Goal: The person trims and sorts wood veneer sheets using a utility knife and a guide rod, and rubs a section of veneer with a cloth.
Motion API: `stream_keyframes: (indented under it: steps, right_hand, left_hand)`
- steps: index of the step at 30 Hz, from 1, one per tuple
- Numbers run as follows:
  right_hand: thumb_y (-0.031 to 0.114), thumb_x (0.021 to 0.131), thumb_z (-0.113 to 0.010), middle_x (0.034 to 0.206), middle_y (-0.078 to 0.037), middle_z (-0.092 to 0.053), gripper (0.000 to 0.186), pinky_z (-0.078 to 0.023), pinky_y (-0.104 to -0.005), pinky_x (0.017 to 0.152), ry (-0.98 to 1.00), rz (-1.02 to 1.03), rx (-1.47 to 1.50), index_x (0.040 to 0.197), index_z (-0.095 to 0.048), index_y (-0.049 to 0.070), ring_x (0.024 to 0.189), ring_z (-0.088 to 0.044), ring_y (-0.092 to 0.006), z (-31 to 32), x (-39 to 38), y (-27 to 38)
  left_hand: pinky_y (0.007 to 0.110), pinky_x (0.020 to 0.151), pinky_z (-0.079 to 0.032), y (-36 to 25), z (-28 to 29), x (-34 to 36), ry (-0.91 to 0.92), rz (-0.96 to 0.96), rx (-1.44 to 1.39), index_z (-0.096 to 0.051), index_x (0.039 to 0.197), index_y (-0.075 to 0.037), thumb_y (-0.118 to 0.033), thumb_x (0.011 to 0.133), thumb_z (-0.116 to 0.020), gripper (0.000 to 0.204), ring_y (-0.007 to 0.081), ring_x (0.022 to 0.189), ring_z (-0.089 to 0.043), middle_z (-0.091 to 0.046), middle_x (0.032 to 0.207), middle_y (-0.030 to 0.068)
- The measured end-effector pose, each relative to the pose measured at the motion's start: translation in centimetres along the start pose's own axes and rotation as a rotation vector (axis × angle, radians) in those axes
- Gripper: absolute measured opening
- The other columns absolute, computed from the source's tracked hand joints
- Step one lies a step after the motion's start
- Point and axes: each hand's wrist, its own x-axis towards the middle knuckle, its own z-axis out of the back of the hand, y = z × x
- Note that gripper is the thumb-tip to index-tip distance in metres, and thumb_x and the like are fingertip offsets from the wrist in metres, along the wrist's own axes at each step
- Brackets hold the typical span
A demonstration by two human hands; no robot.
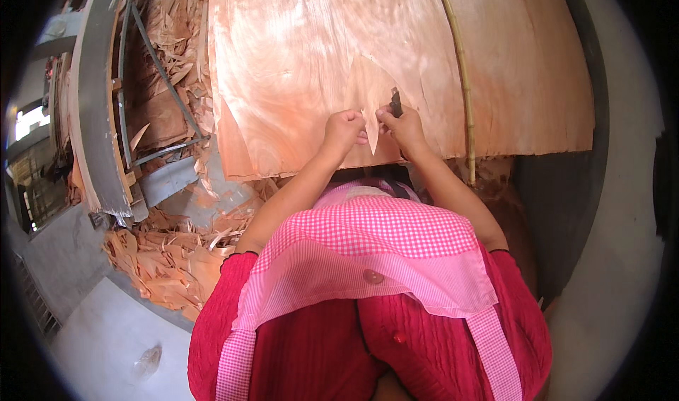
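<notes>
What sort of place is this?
Probably a wood veneer workshop: a broad, thin wood sheet lies before the person, whose right hand holds a small dark tool, and torn veneer-like scraps are heaped to the left.

A wide wood sheet [283, 68] — bamboo pole [464, 83] lying on it

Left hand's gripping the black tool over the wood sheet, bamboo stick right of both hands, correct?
Not quite: the head view shows the right hand, not the left hand, gripping the black tool over the wood sheet. The bamboo stick is right of both hands.
</notes>
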Motion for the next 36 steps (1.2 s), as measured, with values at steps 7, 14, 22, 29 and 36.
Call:
stream_keyframes:
  steps: [7, 14, 22, 29, 36]
  right_hand:
    - [0.012, 0.078, -0.061, 0.063, -0.008, -0.06, 0.014, -0.044, -0.0265, 0.05, 0.063, 0.016, -0.173, 0.078, -0.06, -0.002, 0.053, -0.057, -0.0137, -0.7, 0.2, -1.1]
    - [0.016, 0.072, -0.062, 0.063, -0.009, -0.062, 0.017, -0.045, -0.0286, 0.052, -0.177, 0.084, -0.501, 0.079, -0.063, 0.0, 0.055, -0.059, -0.0143, -1.9, 1.1, -1.9]
    - [0.014, 0.078, -0.058, 0.068, -0.003, -0.062, 0.011, -0.034, -0.0213, 0.046, 0.035, -0.208, 0.07, 0.076, -0.06, 0.003, 0.049, -0.049, -0.007, -0.8, 1.4, 1.9]
    - [0.017, 0.08, -0.06, 0.067, -0.002, -0.058, 0.013, -0.035, -0.0205, 0.048, 0.116, -0.197, 0.101, 0.08, -0.06, 0.004, 0.052, -0.049, -0.0074, -3.6, 0.3, 2.2]
    - [0.017, 0.079, -0.063, 0.067, -0.002, -0.057, 0.016, -0.037, -0.0213, 0.049, 0.089, -0.212, 0.102, 0.083, -0.061, 0.002, 0.052, -0.05, -0.0085, -3.2, -0.1, 1.2]
  left_hand:
    - [0.019, 0.047, -0.043, 1.2, 0.7, 0.7, 0.021, -0.147, 0.009, -0.057, 0.079, -0.003, -0.007, 0.079, -0.058, 0.004, 0.0064, 0.053, -0.052, -0.055, 0.064, -0.0016]
    - [0.021, 0.053, -0.044, 0.7, 2.0, -0.3, 0.071, -0.325, 0.121, -0.057, 0.077, -0.004, -0.005, 0.078, -0.057, 0.001, 0.008, 0.056, -0.051, -0.055, 0.065, -0.0014]
    - [0.027, 0.064, -0.047, -3.0, 15.7, -0.9, -0.865, -0.564, 0.293, -0.049, 0.106, 0.002, -0.001, 0.074, -0.06, 0.034, 0.0143, 0.07, -0.055, -0.057, 0.079, 0.0063]
    - [0.026, 0.071, -0.046, -1.1, 6.3, 1.3, 0.003, -0.454, 0.286, -0.056, 0.103, 0.002, -0.011, 0.081, -0.059, 0.025, 0.0159, 0.077, -0.057, -0.061, 0.086, 0.0084]
    - [0.02, 0.059, -0.045, -2.2, 2.8, 3.2, 0.058, -0.111, -0.178, -0.059, 0.088, -0.003, -0.013, 0.083, -0.058, 0.011, 0.009, 0.065, -0.056, -0.062, 0.077, 0.0034]
